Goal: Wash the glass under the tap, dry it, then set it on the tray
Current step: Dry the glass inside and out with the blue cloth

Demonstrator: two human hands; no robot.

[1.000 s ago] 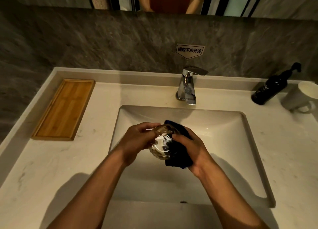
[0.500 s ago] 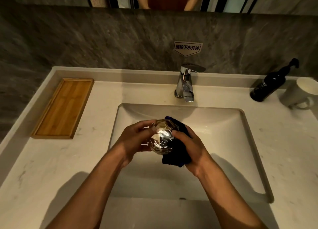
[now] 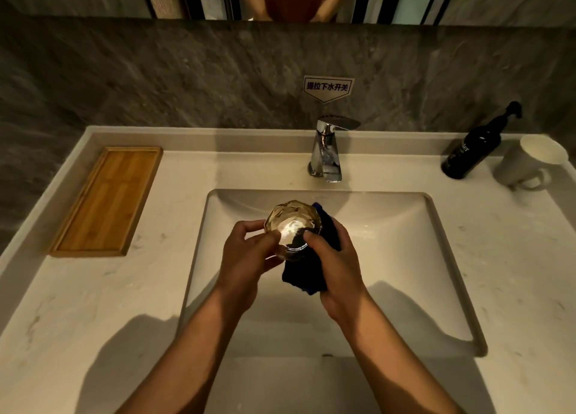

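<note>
While the left hand (image 3: 246,258) grips the glass (image 3: 291,226) and the right hand (image 3: 335,264) clutches a cloth (image 3: 307,278) over the sink (image 3: 436,226), the glass has tipped mouth-up since a moment ago; drying looks nearly done, tray (image 3: 106,201) waiting far left.

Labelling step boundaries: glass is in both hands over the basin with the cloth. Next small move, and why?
Probably a bit more wiping, turning the glass against the dark cloth. The left hand grips the glass, the right hand presses the cloth to its side, both over the sink. No water runs from the tap, and the wooden tray is bare, so drying seems unfinished.
</note>
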